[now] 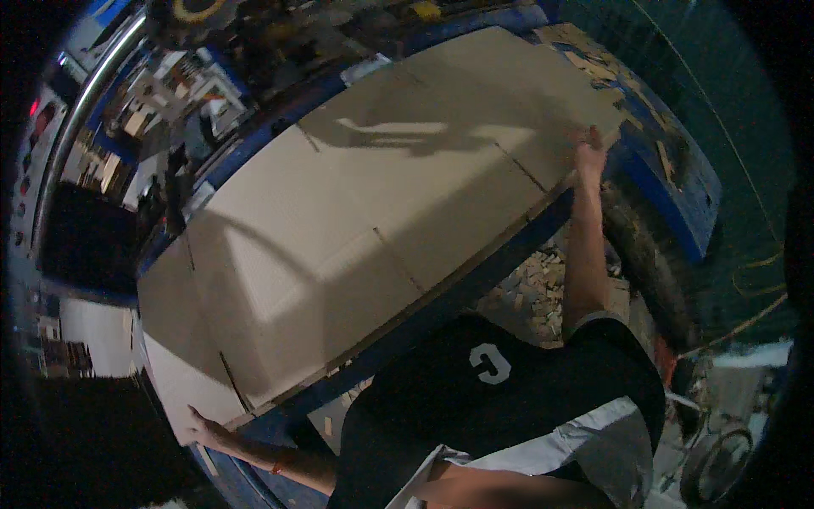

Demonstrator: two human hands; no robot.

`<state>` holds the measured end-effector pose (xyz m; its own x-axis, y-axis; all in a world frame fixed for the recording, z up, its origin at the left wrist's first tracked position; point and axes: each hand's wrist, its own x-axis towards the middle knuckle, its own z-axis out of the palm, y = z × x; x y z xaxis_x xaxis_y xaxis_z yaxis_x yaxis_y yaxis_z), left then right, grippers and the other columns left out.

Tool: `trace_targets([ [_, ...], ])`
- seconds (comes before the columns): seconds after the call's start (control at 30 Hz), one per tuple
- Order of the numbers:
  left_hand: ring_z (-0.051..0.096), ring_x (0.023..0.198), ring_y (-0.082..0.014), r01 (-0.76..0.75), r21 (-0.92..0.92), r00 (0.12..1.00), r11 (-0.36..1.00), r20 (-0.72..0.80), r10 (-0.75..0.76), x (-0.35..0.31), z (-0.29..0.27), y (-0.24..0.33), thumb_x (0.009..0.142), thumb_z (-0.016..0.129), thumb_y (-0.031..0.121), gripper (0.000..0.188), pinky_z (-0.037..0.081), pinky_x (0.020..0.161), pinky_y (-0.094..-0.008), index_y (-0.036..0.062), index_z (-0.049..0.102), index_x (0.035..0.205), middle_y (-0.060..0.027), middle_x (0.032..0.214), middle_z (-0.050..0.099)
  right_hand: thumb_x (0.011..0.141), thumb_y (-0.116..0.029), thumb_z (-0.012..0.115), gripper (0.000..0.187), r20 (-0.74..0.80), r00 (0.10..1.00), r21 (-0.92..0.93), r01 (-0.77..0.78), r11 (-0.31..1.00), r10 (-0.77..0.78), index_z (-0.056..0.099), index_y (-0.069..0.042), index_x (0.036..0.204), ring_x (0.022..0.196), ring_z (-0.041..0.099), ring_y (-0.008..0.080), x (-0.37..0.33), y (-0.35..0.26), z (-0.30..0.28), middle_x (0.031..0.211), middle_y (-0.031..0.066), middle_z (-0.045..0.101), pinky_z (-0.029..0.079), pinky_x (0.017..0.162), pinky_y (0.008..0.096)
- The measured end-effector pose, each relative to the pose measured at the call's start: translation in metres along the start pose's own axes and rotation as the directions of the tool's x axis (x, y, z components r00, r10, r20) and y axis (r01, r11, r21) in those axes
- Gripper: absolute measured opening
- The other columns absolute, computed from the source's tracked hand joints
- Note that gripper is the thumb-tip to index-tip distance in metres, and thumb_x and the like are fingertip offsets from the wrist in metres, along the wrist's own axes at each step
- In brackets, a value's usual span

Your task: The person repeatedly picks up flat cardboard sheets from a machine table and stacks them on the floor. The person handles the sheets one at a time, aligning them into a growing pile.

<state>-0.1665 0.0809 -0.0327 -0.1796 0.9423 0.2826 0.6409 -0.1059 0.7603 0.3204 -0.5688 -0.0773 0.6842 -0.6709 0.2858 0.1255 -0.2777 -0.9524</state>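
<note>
A big flat brown cardboard sheet [365,229], a box folded flat, lies across the blue machine table [509,254]. It has fold lines and cut flaps. The left hand [203,427] grips its near left corner. The right hand [589,148] grips its far right edge. Small torn brown cardboard bits [538,293] lie low down, below the right hand.
</note>
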Motion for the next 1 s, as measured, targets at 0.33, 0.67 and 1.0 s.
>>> trace_targets([
  [0.33,0.056,0.091,-0.0238,-0.303,-0.402,0.929,0.864,0.076,0.361,0.01,-0.005,-0.024,0.082,0.048,0.005,0.026,0.047,0.08,-0.0336,-0.0073,0.057,0.103,-0.0186,0.103,0.057,0.077,-0.002,0.056,0.044,0.265,0.961,0.535,-0.076,0.841,-0.082,0.044,-0.001,0.12,0.092,0.055,0.0196,0.027,-0.079,-0.03,0.111,0.0079,0.054,0.047,0.076,0.0306],
  [0.67,0.048,0.112,-0.0263,-0.103,-0.758,0.802,0.644,0.319,0.505,-0.148,-0.004,0.057,0.085,0.05,0.011,0.029,0.039,0.093,-0.0362,-0.0012,0.057,0.11,-0.0157,0.113,0.056,0.072,0.003,0.055,0.026,0.691,0.276,0.318,0.714,0.624,-0.668,0.062,-0.003,0.096,0.1,0.057,0.0297,-0.179,-0.122,-0.081,0.101,0.0147,0.061,0.045,0.086,0.0402],
  [1.0,0.043,0.12,-0.0261,-0.907,-0.187,0.187,0.377,0.623,0.76,-0.174,0.002,0.113,0.079,0.051,0.011,0.037,0.03,0.101,-0.0427,0.0182,0.06,0.113,-0.0053,0.126,0.05,0.076,-0.008,0.057,0.03,0.81,-0.225,0.497,0.754,0.429,-0.542,0.063,-0.016,0.104,0.109,0.051,0.029,-0.168,-0.112,-0.039,0.117,0.0057,0.056,0.041,0.094,0.0428],
])
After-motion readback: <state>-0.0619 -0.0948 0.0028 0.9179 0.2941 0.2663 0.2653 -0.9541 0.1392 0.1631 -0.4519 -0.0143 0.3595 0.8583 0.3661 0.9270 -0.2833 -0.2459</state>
